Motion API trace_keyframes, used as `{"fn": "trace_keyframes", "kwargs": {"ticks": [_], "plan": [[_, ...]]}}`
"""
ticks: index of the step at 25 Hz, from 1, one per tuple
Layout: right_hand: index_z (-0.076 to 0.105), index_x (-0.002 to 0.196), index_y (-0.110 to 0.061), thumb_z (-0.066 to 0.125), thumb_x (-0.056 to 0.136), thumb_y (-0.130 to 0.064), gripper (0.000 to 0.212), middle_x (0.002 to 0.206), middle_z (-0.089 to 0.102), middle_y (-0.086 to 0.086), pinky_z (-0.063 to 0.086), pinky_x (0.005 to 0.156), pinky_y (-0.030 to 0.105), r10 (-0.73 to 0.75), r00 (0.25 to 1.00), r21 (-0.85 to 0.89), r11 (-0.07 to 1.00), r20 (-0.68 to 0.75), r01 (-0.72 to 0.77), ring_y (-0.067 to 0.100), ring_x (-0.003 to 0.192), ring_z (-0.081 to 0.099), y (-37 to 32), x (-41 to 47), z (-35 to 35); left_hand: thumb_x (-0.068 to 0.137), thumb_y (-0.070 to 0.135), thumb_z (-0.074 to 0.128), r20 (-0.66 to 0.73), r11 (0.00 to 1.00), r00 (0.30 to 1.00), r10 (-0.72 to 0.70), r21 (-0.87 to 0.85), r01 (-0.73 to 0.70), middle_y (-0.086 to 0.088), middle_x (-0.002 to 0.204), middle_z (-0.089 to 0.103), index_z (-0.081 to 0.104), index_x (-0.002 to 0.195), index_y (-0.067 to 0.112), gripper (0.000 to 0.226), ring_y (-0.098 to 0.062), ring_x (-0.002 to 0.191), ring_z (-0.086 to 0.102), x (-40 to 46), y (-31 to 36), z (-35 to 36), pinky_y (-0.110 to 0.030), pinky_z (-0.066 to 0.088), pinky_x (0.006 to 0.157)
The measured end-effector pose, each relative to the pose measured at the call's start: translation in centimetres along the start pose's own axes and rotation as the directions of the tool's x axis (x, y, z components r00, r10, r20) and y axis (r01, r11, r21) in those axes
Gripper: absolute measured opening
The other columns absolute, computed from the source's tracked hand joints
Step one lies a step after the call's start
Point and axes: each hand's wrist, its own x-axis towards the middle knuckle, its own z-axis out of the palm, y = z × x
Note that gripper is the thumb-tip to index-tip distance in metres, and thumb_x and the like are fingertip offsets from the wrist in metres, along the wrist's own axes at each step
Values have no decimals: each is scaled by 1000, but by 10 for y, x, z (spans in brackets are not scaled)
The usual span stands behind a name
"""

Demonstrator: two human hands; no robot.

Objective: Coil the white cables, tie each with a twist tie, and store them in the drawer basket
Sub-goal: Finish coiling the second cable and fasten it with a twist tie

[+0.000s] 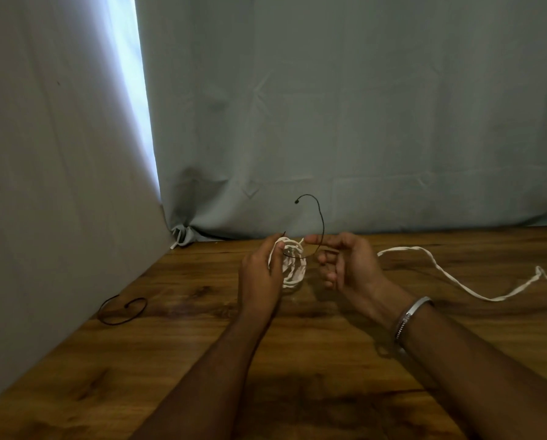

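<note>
At the centre of the frame, a white coil [293, 265] is gripped by the left hand [261, 274], fingers curled round its left edge. A black tie [321, 223] is pinched by the right hand [345, 265] between thumb and forefinger; its lower part is passed across the coil, while its free end arcs upward toward the curtain [361, 106]. The step in hand is judged to be the binding of the coil.

For a sound result, the loops should be kept bunched by the left hand so that none slips out. The tie should be drawn snug round the whole bundle, its two ends brought together, and then twisted several turns.

A second cable [456, 281] is laid loose on the table [297, 360] at right, uncoiled. A spare tie [123, 311] is lying at the left edge. No drawer basket is in view.
</note>
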Motion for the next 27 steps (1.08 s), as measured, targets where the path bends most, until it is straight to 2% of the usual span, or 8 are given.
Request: {"fn": "trace_keyframes", "kwargs": {"ticks": [2,5,8,12,14,18,24,27], "plan": [[72,94,-9,47,101,-31,34,63,44,-3,29,44,24,-159,985,-116,982,-69,151,10,43,34,-5,3,-4,107,31,49,14,998,1000,5,57,-5,-1,100,78,72,120,22,28,-14,87,71,1,0,-1,-40,60,76],[70,85,-13,61,101,-30,25,65,55,-4,33,45,21,-353,921,-254,917,-164,307,9,47,42,-16,4,-9,107,26,51,68,996,997,23,80,-28,0,102,77,72,121,20,26,-9,86,68,0,3,-2,-35,60,77],[73,96,-18,58,104,-20,16,71,65,1,37,45,20,-493,856,-361,835,-155,416,10,49,47,-18,4,-14,107,27,50,89,994,994,70,80,-78,0,100,77,74,114,17,26,-11,86,68,0,3,-2,-35,57,76],[77,103,-17,64,101,-22,14,68,70,-2,49,55,23,-674,722,-579,654,-154,487,2,54,61,-7,7,-20,102,33,50,87,989,990,114,81,-121,1,93,77,75,107,17,30,-14,83,71,0,3,-2,-39,57,74],[78,96,-15,69,98,-20,11,67,73,-1,50,53,24,-674,729,-617,625,-119,478,6,49,61,3,7,-16,101,32,52,93,991,989,117,51,-122,2,87,76,75,103,18,27,-15,78,71,-1,3,0,-41,57,71],[75,93,-13,71,96,-14,5,73,76,4,49,45,26,-583,809,-546,703,-77,455,18,45,65,21,8,-4,99,30,56,103,990,985,137,29,-141,2,78,73,75,95,18,23,-13,70,68,-3,4,3,-41,52,65],[72,84,-19,72,95,-24,12,67,75,-4,50,52,27,-671,727,-633,627,-145,453,8,49,66,23,6,-6,99,32,53,162,989,976,146,-20,-145,5,80,74,77,102,21,26,-7,72,67,-5,4,7,-33,52,65],[67,77,-22,71,95,-29,20,63,74,-5,55,55,36,-702,693,-665,598,-165,448,10,51,66,24,7,-6,100,35,52,203,987,966,161,-15,-161,6,76,72,77,111,24,29,-8,69,66,-7,6,10,-33,51,63]]}}
